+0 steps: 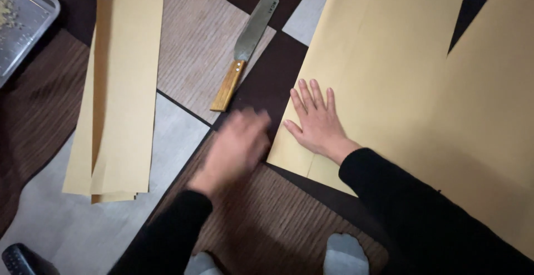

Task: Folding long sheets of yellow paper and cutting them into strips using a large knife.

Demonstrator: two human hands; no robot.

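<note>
My right hand lies flat, fingers spread, on the near left corner of a large tan paper sheet spread on the floor. My left hand is blurred by motion just left of that sheet's edge, above the patterned floor; it holds nothing that I can see. A knife with a broad grey blade and a wooden handle lies on the floor just beyond the left hand, handle pointing toward me. Both arms wear black sleeves.
A stack of narrow tan paper strips lies at the left. A metal tray sits in the far left corner. The floor covering has brown, grey and dark patches. My grey-socked feet show at the bottom.
</note>
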